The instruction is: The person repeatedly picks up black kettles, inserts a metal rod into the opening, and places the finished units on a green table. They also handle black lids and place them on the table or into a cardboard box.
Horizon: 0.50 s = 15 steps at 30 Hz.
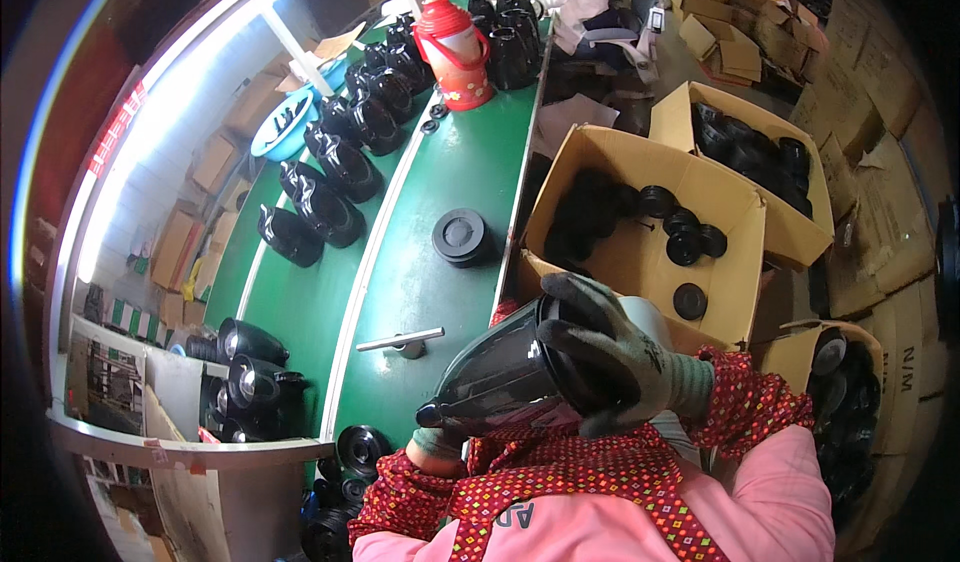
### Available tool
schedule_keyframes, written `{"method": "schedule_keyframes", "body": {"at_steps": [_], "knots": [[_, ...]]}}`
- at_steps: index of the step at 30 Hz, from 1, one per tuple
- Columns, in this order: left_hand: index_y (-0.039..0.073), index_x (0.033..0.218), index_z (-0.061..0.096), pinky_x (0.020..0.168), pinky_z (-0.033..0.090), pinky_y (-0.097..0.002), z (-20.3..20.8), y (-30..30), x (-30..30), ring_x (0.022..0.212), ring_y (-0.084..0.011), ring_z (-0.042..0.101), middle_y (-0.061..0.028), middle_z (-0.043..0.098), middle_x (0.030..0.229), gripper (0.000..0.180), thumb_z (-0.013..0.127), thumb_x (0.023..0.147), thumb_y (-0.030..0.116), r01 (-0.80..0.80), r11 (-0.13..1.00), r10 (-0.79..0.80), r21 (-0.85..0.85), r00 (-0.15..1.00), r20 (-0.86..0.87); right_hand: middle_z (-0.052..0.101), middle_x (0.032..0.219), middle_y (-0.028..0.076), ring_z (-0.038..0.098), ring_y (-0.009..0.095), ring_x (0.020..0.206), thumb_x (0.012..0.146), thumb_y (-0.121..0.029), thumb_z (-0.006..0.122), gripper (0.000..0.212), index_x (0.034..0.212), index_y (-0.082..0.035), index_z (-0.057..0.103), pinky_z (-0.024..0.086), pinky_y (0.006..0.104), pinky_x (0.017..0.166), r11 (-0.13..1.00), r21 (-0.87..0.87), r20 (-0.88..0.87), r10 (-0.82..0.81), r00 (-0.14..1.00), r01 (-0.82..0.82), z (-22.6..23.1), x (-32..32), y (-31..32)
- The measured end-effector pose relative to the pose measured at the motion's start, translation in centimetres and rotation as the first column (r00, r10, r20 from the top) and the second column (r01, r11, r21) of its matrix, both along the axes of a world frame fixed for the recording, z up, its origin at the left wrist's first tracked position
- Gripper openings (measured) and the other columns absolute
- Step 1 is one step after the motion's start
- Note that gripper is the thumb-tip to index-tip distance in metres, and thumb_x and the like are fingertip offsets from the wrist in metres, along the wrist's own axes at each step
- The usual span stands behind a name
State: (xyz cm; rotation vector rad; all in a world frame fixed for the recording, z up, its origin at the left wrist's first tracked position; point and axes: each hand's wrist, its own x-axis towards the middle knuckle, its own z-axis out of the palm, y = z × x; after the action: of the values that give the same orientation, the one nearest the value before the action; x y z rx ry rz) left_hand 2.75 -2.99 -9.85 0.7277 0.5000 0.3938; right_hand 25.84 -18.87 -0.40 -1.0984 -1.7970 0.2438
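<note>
A glossy black jug body (500, 372) lies tilted across my front, its narrow spout end pointing to the lower left. My right hand (610, 357), in a grey-green work glove, wraps around its wide end with the fingers spread over the rim. My left hand (440, 444) shows only its cuff and wrist below the spout end; the jug hides its fingers. On the green workbench (420, 292) just beyond lies a T-shaped tool with a metal bar (400, 340). Farther along sits a small stack of round black discs (462, 237).
Black jugs (325, 202) stand in rows along the bench's left side. A red flask (452, 57) is at the far end, beside a blue basin (285, 127). Cardboard boxes (740, 252) of black parts stand right. Another person (580, 2) sits far off.
</note>
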Motion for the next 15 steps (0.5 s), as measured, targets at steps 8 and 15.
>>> {"method": "schedule_keyframes", "body": {"at_steps": [8,15], "knots": [[-0.005,0.132,0.063,0.097,0.059,-0.0418,-1.3,-0.3,-2.3,0.105,-0.0276,0.073,-0.0146,0.073,0.124,0.045,0.054,0.105,0.029,-0.105,0.764,0.201,0.637,0.976,-0.081,0.054,0.149,0.007,0.054,0.013,0.131,0.113,-0.015,0.046,0.041,0.151,-0.001,0.049,0.044,0.0257,0.110,0.915,-0.389,-0.661,-0.358,0.660,0.106,-3.7,-1.3,0.1],[-0.002,0.152,0.043,0.110,0.049,-0.0412,-4.1,-6.3,-1.7,0.129,-0.0310,0.060,-0.0222,0.060,0.141,0.068,0.072,0.092,0.011,0.190,0.589,0.068,0.785,0.957,-0.283,0.063,0.140,0.012,0.061,0.024,0.128,0.102,-0.032,0.060,0.057,0.150,-0.001,0.053,0.044,0.0368,0.116,0.823,-0.520,-0.753,-0.315,0.577,-0.229,-8.8,7.7,1.5]]}}
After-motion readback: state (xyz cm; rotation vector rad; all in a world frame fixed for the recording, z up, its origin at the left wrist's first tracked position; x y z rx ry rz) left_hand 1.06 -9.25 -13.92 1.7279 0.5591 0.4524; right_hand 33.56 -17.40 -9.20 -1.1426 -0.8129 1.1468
